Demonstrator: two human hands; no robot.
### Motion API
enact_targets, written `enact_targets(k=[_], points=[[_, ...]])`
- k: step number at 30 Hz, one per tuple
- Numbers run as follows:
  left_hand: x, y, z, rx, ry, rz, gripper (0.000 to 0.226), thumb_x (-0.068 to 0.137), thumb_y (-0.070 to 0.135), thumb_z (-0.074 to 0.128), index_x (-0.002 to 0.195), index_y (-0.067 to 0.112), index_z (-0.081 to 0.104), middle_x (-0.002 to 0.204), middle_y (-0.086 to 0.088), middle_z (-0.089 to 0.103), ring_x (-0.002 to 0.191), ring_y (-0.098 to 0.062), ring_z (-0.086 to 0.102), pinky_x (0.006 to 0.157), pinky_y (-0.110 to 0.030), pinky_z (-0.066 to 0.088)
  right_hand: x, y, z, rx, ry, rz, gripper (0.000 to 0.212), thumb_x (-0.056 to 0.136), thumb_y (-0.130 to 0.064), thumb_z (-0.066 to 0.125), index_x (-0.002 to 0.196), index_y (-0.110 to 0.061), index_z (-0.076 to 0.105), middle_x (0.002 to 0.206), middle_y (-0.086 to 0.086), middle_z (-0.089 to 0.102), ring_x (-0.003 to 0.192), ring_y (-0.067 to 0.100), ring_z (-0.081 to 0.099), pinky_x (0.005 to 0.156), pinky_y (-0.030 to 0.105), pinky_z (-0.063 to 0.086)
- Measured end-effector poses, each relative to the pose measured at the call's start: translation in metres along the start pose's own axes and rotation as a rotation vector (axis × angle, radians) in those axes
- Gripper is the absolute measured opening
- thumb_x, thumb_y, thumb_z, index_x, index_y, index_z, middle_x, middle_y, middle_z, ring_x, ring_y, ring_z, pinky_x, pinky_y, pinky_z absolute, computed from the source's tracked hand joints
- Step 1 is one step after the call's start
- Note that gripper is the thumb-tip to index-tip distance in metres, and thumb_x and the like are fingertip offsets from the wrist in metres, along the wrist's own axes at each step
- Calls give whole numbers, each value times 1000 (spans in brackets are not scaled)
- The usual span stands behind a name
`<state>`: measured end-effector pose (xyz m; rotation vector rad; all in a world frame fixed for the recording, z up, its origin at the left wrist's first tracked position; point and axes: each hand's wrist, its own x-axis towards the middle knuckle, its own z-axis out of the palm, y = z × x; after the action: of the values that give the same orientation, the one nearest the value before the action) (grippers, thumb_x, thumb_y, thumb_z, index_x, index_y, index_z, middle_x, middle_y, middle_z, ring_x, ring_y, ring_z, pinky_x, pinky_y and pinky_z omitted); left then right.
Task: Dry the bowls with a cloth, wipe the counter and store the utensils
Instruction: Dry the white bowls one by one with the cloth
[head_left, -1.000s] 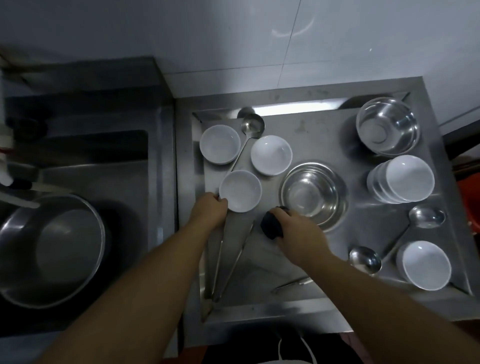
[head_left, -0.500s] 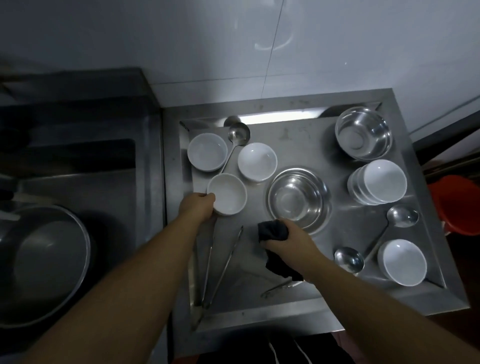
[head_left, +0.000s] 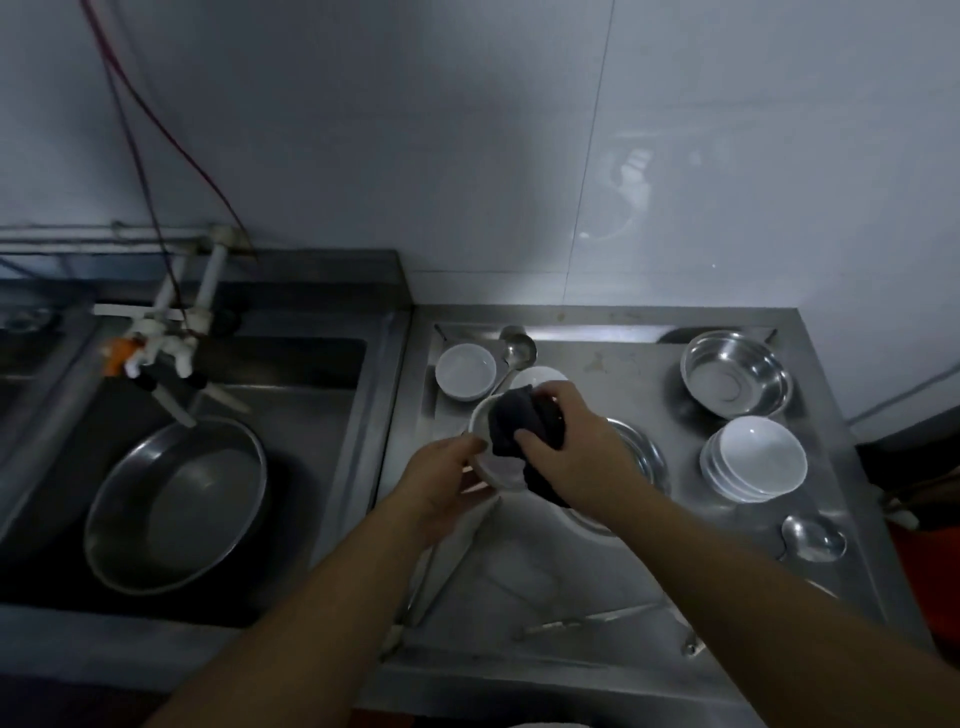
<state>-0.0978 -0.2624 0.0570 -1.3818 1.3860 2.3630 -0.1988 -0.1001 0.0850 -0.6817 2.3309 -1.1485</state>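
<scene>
Whereas half a second earlier the white bowl (head_left: 493, 457) sat on the tabletop (head_left: 597, 566), it is now lifted just above it, gripped at its near rim by the left hand (head_left: 441, 478). The right hand (head_left: 566, 441), formerly down beside the steel bowl (head_left: 641, 457), clutches the dark cloth (head_left: 524, 421) and presses it into the bowl. Beyond lie another white bowl (head_left: 465, 371) and a ladle (head_left: 517, 348).

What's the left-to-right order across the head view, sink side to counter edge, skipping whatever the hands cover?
Large steel basin in the sink → lone white bowl → ladle → stack of white bowls → spoon.
</scene>
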Motion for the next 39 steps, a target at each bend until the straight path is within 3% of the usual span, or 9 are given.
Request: enact_targets(k=[5,9,14,19,24,29,33,36,39], points=[[-67,1,36,-133,-83,94,22,94,12,64,105,6,81,106,-18,78,96,-31,77,97,-52,61,-24,-16,-36,-95,-10,-225,52,92,-34,71,136,-43,44,108,-10,61,87,9,61,69,9,40],[-107,0,56,-195,-128,152,41,99,12,58,138,0,62,128,-24,71,109,-35,69,95,-46,61,-46,-25,-54,-20,-15,-298,50,89,-30,71,130,-45,48,98,-17,61,81,-7,62,63,5,44],[-142,7,65,-165,-275,182,49,101,35,62,144,11,61,142,-22,63,119,-35,60,115,-49,45,-70,-33,-69,154,-16,-247,50,89,-35,73,129,-45,45,117,-8,68,97,4,66,72,15,49],[-150,14,60,13,-376,223,69,94,55,61,153,23,51,151,-13,59,141,-38,54,122,-56,39,-91,-49,-82,163,8,-337,44,88,-35,71,125,-48,53,108,-13,70,92,7,68,76,29,59],[-151,22,46,8,-564,297,85,91,68,59,157,18,44,154,-18,55,143,-37,53,115,-55,46,-98,-71,-88,-40,-9,-521,48,86,-26,67,127,-50,57,101,-19,70,88,7,68,77,33,59],[-146,29,22,-191,-717,238,79,98,68,54,158,16,44,159,-22,47,146,-44,47,113,-61,44,-88,-102,-84,-358,-41,-833,57,87,-8,73,137,-33,63,134,-13,68,127,10,57,110,22,44],[-151,36,5,-250,-712,197,72,95,71,58,149,23,58,156,-21,53,143,-43,52,111,-58,46,-70,-128,-77,-697,-45,-1050,43,97,-15,61,139,-25,64,138,-11,68,126,21,57,111,34,45],[-150,43,-11,-244,-658,199,78,87,72,69,146,21,61,152,-22,57,139,-41,56,108,-55,50,-61,-143,-63,-835,-33,-995,43,97,-17,66,139,-26,65,136,-11,69,119,24,60,104,40,52],[-148,55,-27,-169,-573,254,95,77,73,78,151,19,53,149,-22,59,136,-42,59,104,-55,53,-57,-157,-45,-871,-112,-756,44,103,-21,57,145,-34,57,136,-13,67,106,22,58,97,39,52]])
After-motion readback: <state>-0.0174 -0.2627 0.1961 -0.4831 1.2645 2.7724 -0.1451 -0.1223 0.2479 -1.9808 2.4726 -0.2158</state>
